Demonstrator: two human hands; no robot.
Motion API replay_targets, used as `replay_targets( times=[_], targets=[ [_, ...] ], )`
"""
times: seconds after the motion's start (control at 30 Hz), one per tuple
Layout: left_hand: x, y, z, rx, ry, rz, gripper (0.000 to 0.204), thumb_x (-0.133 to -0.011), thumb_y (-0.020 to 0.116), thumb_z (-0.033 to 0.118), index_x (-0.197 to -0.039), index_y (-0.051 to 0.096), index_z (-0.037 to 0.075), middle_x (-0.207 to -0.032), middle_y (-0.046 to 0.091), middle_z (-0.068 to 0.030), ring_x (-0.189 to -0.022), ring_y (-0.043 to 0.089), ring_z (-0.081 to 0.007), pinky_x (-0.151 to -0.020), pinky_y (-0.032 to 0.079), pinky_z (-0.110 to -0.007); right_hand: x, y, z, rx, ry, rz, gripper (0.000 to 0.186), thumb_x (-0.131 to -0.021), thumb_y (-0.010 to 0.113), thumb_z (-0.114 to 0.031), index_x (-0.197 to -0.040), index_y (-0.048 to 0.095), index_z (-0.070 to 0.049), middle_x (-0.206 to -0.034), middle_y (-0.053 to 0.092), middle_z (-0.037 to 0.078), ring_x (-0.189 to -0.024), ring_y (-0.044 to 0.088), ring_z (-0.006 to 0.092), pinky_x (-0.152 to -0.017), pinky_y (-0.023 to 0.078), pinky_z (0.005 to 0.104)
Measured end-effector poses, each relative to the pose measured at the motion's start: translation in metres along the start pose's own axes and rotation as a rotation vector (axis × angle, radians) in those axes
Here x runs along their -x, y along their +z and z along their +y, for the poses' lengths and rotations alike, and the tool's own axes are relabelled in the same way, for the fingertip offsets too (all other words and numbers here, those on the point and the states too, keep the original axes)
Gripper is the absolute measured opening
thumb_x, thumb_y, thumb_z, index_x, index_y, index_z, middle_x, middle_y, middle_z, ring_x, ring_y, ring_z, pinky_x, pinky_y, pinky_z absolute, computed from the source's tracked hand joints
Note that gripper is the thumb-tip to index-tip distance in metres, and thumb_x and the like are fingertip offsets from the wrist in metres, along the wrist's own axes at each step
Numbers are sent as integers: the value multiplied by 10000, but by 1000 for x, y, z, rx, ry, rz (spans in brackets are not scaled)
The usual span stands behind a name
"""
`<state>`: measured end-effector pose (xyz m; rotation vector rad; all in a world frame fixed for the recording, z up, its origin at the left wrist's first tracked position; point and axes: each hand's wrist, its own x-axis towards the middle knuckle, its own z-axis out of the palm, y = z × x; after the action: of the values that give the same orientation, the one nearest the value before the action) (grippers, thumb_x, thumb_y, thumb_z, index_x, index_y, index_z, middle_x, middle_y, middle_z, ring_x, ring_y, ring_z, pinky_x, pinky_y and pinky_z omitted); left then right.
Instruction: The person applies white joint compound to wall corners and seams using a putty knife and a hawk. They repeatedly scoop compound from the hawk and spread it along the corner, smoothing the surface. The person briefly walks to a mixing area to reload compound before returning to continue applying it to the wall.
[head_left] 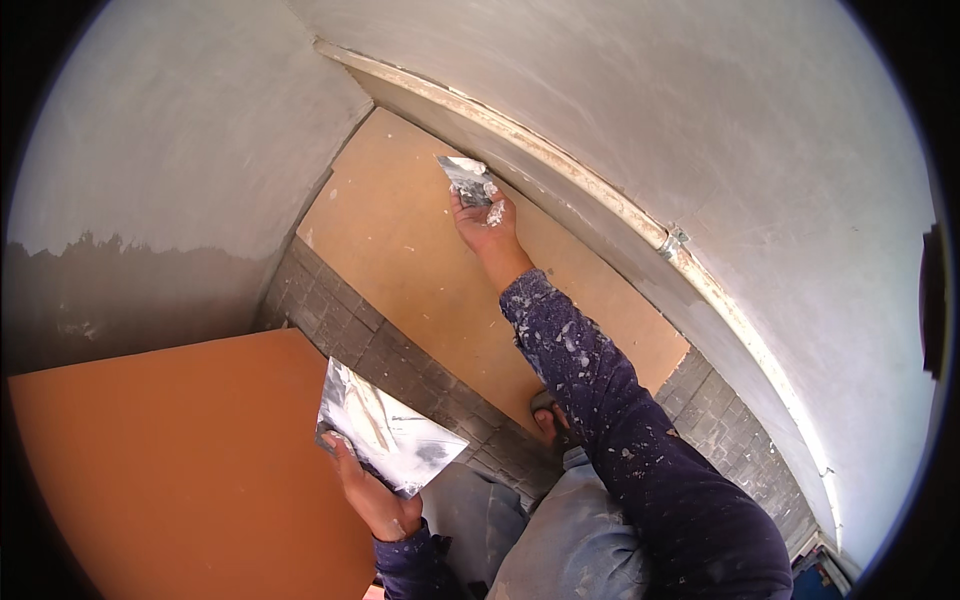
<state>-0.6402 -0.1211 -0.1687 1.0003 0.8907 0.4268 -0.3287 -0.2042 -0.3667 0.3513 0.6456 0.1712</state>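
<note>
My left hand (372, 497) is closed on the near edge of a wide, flat metal plate (400, 428), its shiny face smeared with white and grey putty. The plate is tilted and lies over the corner of an orange board. Farther ahead, my right hand (487, 228) grips a smaller metal putty knife (462, 176), whose handle is hidden in the palm. White putty (495, 212) clings to the blade and to the fingers. The knife is near the foot of the right wall, above a tan board; whether it touches the wall I cannot tell.
A whitish pipe (560, 150) runs low along the right wall (760, 140). The left wall (170, 130) has a dark lower band. A tan board (390, 250) covers part of the grey paving (350, 320); an orange board (180, 450) stands at left. My foot (548, 420) is beside the tan board.
</note>
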Motion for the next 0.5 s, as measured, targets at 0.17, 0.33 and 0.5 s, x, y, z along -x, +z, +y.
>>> replay_targets(
  times=[0.17, 0.33, 0.5],
  targets=[
    [-3, -16, -6, 34, -3, -5, 481, -1026, 400, 355, -1418, 347, 84, -1356, 467, -78, -1149, 558, -212, -925, 502, -374, -11, 13, 6, -143, -38, -55, 314, -969, 372, -197, -1153, 516, 13, -1188, 576, 165, -1101, 562, 311, -985, 459, 459],
    [4, -6, -1, -18, -17, -39, 471, -1025, 397, 355, -1404, 365, 77, -1326, 498, -72, -1119, 578, -206, -910, 511, -369, -9, 30, 1, -227, -65, -6, 285, -956, 393, -203, -1093, 518, 13, -1101, 581, 150, -1047, 571, 293, -970, 463, 451],
    [14, 7, 7, -94, 48, -62, 471, -1021, 405, 373, -1380, 387, 69, -1284, 537, -83, -1068, 611, -214, -870, 531, -374, 0, 22, -11, -259, -95, 50, 263, -941, 406, -190, -1050, 521, 19, -1077, 582, 143, -1012, 578, 273, -911, 473, 423]
  ],
)
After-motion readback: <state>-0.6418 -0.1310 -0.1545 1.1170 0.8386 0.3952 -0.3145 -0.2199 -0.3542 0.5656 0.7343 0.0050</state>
